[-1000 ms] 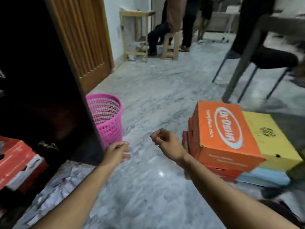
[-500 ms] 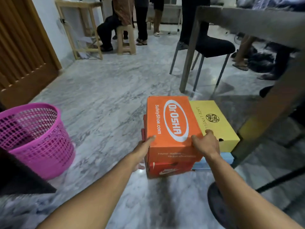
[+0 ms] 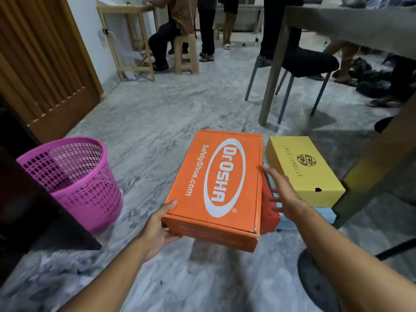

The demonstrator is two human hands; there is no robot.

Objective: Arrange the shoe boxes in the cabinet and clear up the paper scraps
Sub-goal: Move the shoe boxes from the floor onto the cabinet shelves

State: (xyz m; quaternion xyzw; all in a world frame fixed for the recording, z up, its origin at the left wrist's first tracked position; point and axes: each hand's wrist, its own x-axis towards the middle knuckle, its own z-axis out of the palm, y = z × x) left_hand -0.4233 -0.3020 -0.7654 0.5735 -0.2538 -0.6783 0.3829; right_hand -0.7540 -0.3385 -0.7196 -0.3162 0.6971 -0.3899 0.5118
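Note:
An orange Dr.Osha shoe box point(image 3: 216, 183) is raised and tilted above the marble floor. My left hand point(image 3: 157, 230) grips its near-left corner, thumb on the lid and fingers underneath. My right hand point(image 3: 283, 194) lies against the box's right side with its fingers spread straight. Under that side a red box point(image 3: 269, 213) shows. A yellow Lace Lynelle box point(image 3: 301, 167) sits to the right on top of a light blue box point(image 3: 324, 216). The dark cabinet point(image 3: 24, 199) fills the left edge; its inside is out of view.
A pink mesh waste basket point(image 3: 74, 176) stands left of the boxes, next to the cabinet. A grey table leg point(image 3: 273, 70) and a black chair point(image 3: 308, 61) are behind the boxes. Several people sit or stand at the back. A wooden door point(image 3: 45, 64) is at the far left.
Both hands went from the cabinet side to the orange box. My left hand has taken its corner and lifted it off the stack toward me; my right hand has slid to its right side.

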